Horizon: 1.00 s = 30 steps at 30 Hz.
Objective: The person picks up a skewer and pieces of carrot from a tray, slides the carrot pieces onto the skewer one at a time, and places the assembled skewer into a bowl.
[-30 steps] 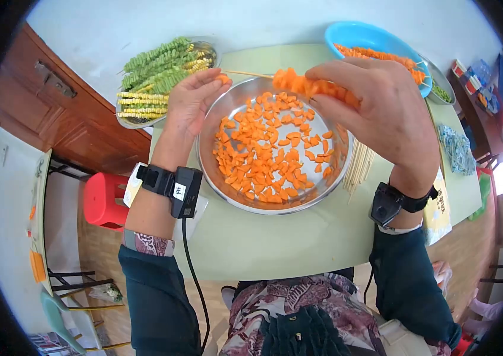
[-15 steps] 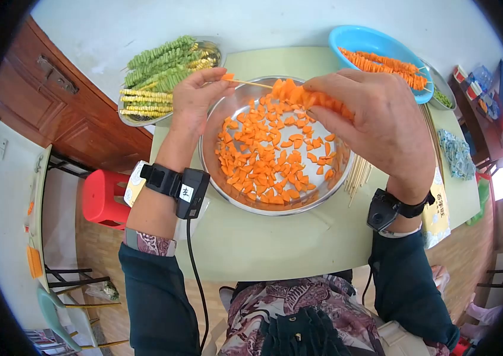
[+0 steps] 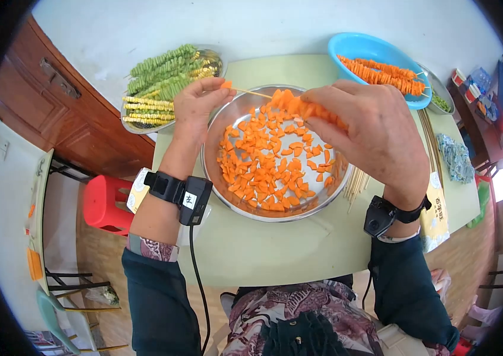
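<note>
Over a steel basin (image 3: 275, 218) of cut carrot pieces (image 3: 257, 172), both hands work at one wooden skewer (image 3: 254, 92). My left hand (image 3: 199, 107) pinches a carrot piece (image 3: 226, 85) at the skewer's left tip. A bare stretch of stick lies between that piece and a packed row of threaded carrot slices (image 3: 290, 102). Wrapped around the row, my right hand (image 3: 376, 127) grips the skewer; its palm hides the right end. The skewer is held nearly level, sloping slightly down to the right.
Skewers of green and yellow slices (image 3: 165, 74) lie on a tray at the back left. A blue basin (image 3: 376, 43) holds finished carrot skewers at the back right. Bare sticks (image 3: 356, 183) lie right of the steel basin, near a yellow packet (image 3: 435, 213). A red stool (image 3: 108, 202) stands left.
The whole view has shifted slightly, with the table lower in frame. Both hands keep their hold on the skewer and carrot, nearly unchanged in pose.
</note>
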Motion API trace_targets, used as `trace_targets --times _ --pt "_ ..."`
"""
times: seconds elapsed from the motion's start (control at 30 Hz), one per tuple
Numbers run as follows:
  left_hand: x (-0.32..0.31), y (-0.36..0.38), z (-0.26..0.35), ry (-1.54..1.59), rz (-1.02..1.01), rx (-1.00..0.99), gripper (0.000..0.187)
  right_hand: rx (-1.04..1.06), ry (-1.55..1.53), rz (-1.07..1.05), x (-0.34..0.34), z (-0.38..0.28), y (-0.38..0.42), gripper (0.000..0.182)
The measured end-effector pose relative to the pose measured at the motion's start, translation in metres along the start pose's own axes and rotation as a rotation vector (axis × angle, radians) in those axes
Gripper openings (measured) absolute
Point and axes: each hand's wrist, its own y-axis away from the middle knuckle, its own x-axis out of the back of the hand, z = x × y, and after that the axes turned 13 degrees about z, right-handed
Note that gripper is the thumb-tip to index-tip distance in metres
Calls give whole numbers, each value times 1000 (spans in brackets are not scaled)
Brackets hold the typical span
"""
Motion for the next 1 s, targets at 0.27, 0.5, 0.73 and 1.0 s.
trace_targets --times 0.27,0.5,0.73,1.0 --pt "0 -1 -3 -18 -7 -52 26 0 3 -1 0 0 0 18" --pt "0 1 -1 -25 26 -56 24 5 17 -4 -2 -5 0 18" --pt "1 1 -2 -60 59 -61 25 3 10 -38 -4 -12 1 15" --pt "2 0 -4 -166 77 -138 25 67 12 10 -12 -16 5 16"
